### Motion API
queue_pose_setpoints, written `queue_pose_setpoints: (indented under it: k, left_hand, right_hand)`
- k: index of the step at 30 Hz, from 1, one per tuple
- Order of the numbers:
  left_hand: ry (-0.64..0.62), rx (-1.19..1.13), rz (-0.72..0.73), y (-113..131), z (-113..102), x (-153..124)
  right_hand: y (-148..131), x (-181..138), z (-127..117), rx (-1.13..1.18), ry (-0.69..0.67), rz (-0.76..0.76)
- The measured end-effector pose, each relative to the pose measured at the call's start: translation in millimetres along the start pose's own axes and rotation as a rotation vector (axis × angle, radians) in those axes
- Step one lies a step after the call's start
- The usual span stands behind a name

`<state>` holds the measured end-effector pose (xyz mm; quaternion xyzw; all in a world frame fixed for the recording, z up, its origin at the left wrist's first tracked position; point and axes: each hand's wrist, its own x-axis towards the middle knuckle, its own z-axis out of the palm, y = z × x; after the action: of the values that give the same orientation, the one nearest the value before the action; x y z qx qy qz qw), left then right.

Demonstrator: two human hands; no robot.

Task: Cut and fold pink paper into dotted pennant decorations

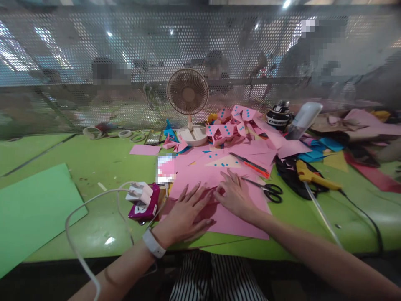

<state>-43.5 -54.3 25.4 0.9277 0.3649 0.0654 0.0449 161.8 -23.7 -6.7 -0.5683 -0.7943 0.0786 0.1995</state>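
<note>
A large pink paper sheet [241,217] lies on the green table [103,167] in front of me. My left hand [186,215] rests flat on its left part, fingers spread, a white band on the wrist. My right hand [233,193] presses on the middle of the sheet with fingers stretched out, thumb tucked near a fold. Neither hand holds anything. Black-handled scissors [269,191] lie just right of my right hand.
A white charger and cable [139,193] sit on a magenta box [145,207] to the left. A green sheet [31,209] lies far left. Behind are a small fan [188,94], folded pink paper pieces [233,121], a yellow glue gun [313,177] and a utility knife [252,164].
</note>
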Motion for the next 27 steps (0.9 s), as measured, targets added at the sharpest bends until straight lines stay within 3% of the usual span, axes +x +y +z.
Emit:
queue_pose_setpoints:
  k: [5, 12, 15, 21, 27]
  left_hand:
    - [-0.069, 0.061, 0.125, 1.3, 2.8, 2.2]
    - [-0.082, 0.082, 0.119, 1.0, 6.1, 2.0]
    - [-0.079, 0.103, 0.11, 1.5, 4.7, 2.2]
    - [-0.088, 0.128, 0.093, 2.2, 4.2, 1.8]
    - [-0.111, 0.141, 0.091, 2.6, 2.2, 2.8]
  right_hand:
    - [-0.3, 1.2, -2.9, 0.006, 0.042, 0.001]
    - [17.3, -4.1, -32.5, 0.197, 0.044, -0.059]
    - [27.6, -13.1, -35.4, 0.226, 0.017, -0.171]
    - [33.0, -28.5, -21.0, 0.013, -0.008, -0.412]
    - [32.0, -31.1, -16.1, -0.114, 0.043, -0.486]
